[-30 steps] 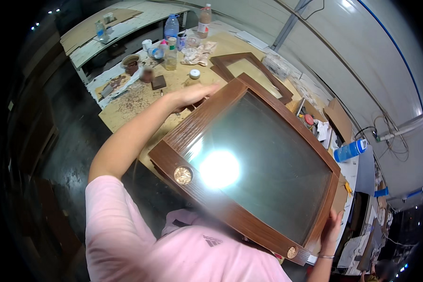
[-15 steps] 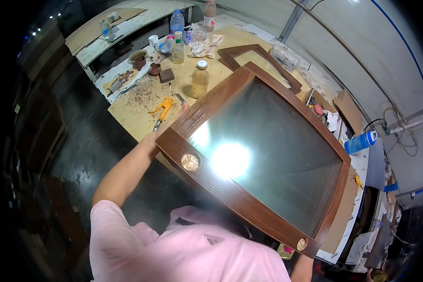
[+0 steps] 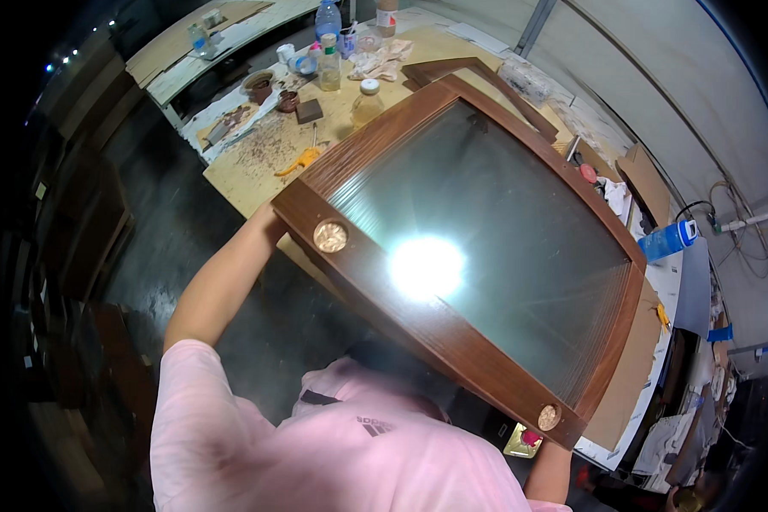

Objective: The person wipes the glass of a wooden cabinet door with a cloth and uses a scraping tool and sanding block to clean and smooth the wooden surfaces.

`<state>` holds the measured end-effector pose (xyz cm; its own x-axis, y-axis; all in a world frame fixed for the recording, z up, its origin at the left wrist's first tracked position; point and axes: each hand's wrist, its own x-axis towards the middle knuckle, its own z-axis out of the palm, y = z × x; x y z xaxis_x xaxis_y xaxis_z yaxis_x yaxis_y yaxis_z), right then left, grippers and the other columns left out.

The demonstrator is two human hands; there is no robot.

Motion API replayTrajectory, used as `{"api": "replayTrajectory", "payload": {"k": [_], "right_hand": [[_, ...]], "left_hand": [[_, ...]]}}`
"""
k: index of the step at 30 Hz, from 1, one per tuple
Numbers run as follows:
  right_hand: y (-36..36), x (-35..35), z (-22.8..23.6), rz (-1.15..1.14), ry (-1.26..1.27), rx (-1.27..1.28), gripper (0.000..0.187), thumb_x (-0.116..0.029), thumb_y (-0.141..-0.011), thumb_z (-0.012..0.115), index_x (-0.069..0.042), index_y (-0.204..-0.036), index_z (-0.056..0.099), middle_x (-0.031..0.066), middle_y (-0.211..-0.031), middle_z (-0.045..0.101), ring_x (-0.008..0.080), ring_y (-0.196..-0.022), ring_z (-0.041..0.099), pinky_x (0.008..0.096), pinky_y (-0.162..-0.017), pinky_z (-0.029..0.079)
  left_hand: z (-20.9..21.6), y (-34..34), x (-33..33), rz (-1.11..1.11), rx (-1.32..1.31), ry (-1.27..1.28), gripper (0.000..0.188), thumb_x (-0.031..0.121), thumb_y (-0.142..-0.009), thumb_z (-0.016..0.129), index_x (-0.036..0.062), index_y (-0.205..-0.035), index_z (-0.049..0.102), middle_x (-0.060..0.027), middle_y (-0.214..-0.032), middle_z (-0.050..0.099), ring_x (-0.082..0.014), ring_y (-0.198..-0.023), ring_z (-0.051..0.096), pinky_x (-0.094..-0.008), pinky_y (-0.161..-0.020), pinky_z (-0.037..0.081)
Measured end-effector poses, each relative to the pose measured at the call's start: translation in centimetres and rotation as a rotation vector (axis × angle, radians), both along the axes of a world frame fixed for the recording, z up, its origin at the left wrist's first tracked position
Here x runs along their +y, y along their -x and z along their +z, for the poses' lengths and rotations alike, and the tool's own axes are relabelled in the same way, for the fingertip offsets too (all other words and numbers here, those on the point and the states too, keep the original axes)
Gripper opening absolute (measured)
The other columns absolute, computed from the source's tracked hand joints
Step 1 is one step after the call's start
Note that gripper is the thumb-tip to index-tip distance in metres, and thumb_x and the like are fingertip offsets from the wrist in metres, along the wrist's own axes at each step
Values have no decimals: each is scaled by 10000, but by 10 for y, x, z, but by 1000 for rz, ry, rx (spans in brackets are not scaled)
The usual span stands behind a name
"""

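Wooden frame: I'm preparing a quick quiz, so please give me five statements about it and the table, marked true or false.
1. The wooden frame surrounds a glass panel. True.
2. Both hands lie on top of the glass panel. False; the wooden frame hides them.
3. An orange tool lies on the table. True.
4. The white-capped jar lies on its side. False; it is upright.
5. A crumpled cloth is on the table. True.

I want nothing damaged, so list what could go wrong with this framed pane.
The wooden frame might drop: it extends past the table, and both grips are hidden behind it. Its edge may knock the white-capped bottle it partly hides. Bright glare on the pane could mask scratches.
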<state>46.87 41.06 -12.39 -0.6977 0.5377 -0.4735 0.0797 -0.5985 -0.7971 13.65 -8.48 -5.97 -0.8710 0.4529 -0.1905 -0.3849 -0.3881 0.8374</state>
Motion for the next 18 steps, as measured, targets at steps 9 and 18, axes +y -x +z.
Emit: {"api": "replayTrajectory", "payload": {"k": [9,18], "right_hand": [[-8,-20,-2,-172,-31,25,659,-608,-980,465,-71,-1351,556,76,-1308,606,262,-1157,588,409,-1010,454],[-24,-89,67,-458,-119,119,720,-665,-929,516,-83,-1353,544,64,-1305,603,253,-1160,583,420,-984,471]], "left_hand": [[-63,30,-10,73,242,61,525,445,-1044,461,6,-1302,585,-113,-1174,674,-145,-1022,664,-274,-854,545],[-131,79,-125,353,47,390,435,267,-1037,516,-68,-1313,551,-156,-1145,689,-192,-1053,664,-301,-924,514]]}}
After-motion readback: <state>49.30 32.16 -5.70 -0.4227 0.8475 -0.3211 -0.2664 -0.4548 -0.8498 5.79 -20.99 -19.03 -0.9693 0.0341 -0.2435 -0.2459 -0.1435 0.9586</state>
